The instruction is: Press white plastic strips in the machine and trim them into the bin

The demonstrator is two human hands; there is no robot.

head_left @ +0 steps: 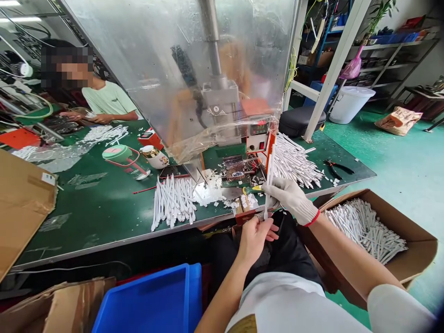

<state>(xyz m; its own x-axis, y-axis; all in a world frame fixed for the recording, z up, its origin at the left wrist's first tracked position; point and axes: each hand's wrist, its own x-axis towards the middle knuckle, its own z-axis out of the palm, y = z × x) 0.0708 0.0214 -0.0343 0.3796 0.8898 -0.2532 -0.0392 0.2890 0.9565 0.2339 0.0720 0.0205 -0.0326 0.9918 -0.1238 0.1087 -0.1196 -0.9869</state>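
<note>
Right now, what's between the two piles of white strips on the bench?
In the head view, the press base and scattered white offcuts lie between the left pile and the right pile on the green bench.

A white knit cotton glove (287, 200) — rough, matt cloth — wraps a smooth white plastic rod (269, 182). Beyond it hangs a glossy, creased clear plastic sheet (138, 60) before a dull grey metal column (211, 41). The green bench mat (104, 222) looks matt, the brown corrugated cardboard box (412, 236) is plain dull paper — and the blue plastic crate (149, 300) shines.
</note>
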